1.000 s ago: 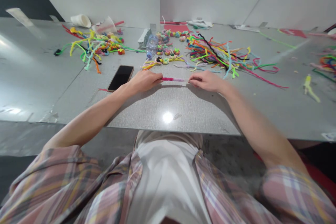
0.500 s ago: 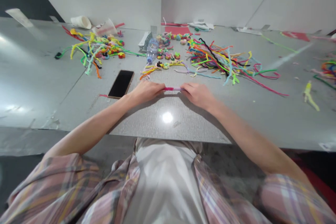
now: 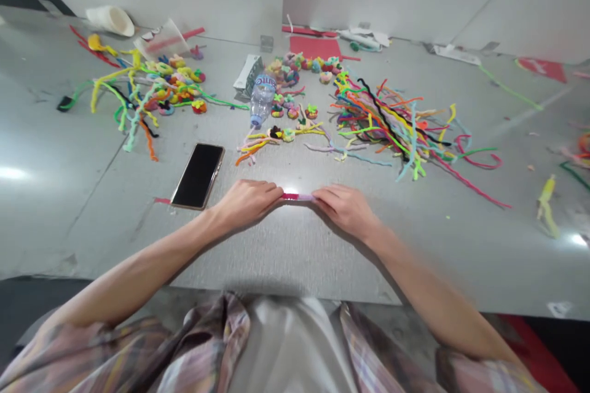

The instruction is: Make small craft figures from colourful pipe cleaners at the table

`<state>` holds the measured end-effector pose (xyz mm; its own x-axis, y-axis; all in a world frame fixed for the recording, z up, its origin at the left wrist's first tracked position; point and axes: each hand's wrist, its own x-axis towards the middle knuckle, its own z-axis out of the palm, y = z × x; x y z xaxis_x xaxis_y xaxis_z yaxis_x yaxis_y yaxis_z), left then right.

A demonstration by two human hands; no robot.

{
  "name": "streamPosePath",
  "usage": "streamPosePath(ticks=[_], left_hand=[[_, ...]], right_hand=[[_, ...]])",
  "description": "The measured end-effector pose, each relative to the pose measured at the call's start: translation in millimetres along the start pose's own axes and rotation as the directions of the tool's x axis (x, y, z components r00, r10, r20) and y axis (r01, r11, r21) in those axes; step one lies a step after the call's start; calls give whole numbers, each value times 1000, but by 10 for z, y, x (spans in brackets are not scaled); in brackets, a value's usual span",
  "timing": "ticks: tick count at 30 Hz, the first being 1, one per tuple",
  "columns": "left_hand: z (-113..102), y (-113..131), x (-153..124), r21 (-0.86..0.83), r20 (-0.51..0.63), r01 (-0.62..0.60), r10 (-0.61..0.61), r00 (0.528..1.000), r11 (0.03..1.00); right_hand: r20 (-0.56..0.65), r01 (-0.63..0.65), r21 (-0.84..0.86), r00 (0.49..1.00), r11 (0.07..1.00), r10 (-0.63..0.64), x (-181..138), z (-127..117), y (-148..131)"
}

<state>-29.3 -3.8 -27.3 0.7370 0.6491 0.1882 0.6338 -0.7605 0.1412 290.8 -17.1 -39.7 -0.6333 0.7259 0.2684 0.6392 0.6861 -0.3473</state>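
Between my hands a short pipe cleaner (image 3: 291,196), deep pink on the left part and pale lilac on the right, is stretched level just over the table. The fingers of my left hand (image 3: 251,201) pinch its pink end. My right hand (image 3: 343,206) grips the lilac end with thumb and fingertips. Beyond them lie a few twisted pipe cleaners (image 3: 288,134) in yellow, orange and lilac. To the back right a large heap of loose pipe cleaners (image 3: 387,120) in many colours spreads out. Both ends of the held piece are hidden by my fingers.
A phone (image 3: 198,175) lies left of my left hand. Behind it are a clear bottle (image 3: 263,98), a small box (image 3: 247,75), a tangle of colourful fuzzy pieces (image 3: 173,83), a white cup (image 3: 111,20) and a clear cup (image 3: 163,42). A yellow piece (image 3: 547,202) lies far right.
The camera view has tilted upward, so the table and hands sit lower in the picture. Both hands keep their grip on the pink and lilac pipe cleaner.
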Motion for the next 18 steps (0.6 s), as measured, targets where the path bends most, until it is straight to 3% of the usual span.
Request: streamPosePath(ticks=[3, 7, 14, 18], left_hand=[[14, 144, 7, 92, -2, 35, -35, 999, 995], [64, 279, 4, 95, 84, 0, -8, 996, 996], [74, 217, -7, 73, 161, -77, 65, 985, 994], [58, 257, 15, 92, 114, -49, 39, 993, 995]], right_hand=[[14, 54, -18, 998, 998, -53, 46, 31, -54], [55, 92, 12, 994, 996, -92, 112, 75, -92], [54, 122, 83, 990, 989, -127, 133, 76, -18], [17, 143, 106, 989, 984, -146, 126, 90, -18]])
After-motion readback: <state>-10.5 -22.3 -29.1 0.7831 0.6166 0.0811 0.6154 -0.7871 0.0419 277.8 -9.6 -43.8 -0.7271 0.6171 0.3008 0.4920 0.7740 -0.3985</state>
